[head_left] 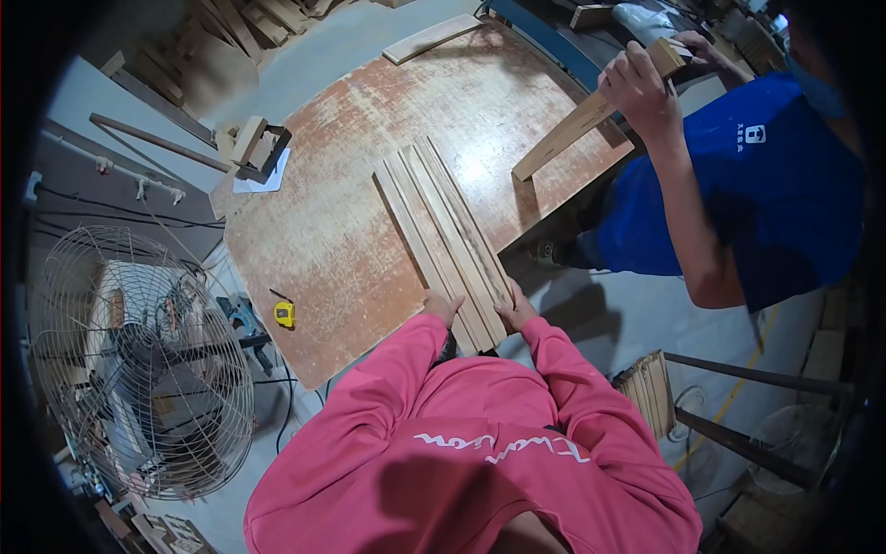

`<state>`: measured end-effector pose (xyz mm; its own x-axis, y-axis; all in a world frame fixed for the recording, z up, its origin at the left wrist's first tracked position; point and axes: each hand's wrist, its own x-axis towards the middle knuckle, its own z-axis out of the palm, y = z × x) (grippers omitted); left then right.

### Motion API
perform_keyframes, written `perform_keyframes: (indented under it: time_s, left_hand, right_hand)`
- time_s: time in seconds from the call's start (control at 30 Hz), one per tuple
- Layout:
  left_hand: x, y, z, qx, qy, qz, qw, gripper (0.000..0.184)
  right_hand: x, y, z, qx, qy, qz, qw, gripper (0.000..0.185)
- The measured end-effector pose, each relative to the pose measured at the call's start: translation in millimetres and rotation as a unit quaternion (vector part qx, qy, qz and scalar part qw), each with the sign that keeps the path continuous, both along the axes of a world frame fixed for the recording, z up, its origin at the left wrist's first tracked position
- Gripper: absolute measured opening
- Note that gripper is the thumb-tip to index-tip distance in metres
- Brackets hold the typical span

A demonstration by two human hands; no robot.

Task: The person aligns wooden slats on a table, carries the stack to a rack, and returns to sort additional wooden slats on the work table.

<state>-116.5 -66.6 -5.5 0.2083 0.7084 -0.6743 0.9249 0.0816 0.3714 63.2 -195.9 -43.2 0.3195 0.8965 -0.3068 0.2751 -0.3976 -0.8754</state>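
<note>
A bundle of long, narrow wooden strips (438, 235) lies side by side on the worn wooden table (323, 212), its near end sticking out over the front edge towards my body. My left hand (443, 307) grips the bundle's left side near that end, thumb on top. On the opposite side my right hand (517, 307) holds the strips, fingers wrapped around the edge. Both palms are partly hidden by the wood and my sleeves.
Across the table at the right, a co-worker in a blue shirt (720, 185) holds a tilted plank (577, 134). A yellow tape measure (284, 315), a box of wood pieces (261, 148) and a board (432, 39) rest on the table. A caged fan (143, 360) stands left.
</note>
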Motion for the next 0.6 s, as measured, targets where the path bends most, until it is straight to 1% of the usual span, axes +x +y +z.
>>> perform_keyframes:
  time_s: [0.07,0.23,0.4,0.53,0.6]
  left_hand:
    - [0,0,-2,-0.002,0.0,-0.001,1.0,0.093]
    - [0,-1,-7,0.014,0.011,-0.011,1.0,0.094]
    - [-1,0,-11,0.007,0.013,-0.012,1.0,0.095]
    - [-3,-2,-32,0.045,-0.002,0.006,0.999,0.087]
    - [-1,-1,-19,0.04,0.013,-0.026,0.999,0.09]
  right_hand:
    - [1,0,-3,-0.009,-0.009,0.0,1.0,0.072]
    - [1,-1,-8,0.01,-0.002,-0.001,1.0,0.073]
    - [0,-2,-8,0.009,0.016,-0.003,1.0,0.072]
    - [1,-2,-13,0.019,0.008,-0.004,1.0,0.074]
    - [-1,-2,-6,0.007,0.018,-0.002,1.0,0.073]
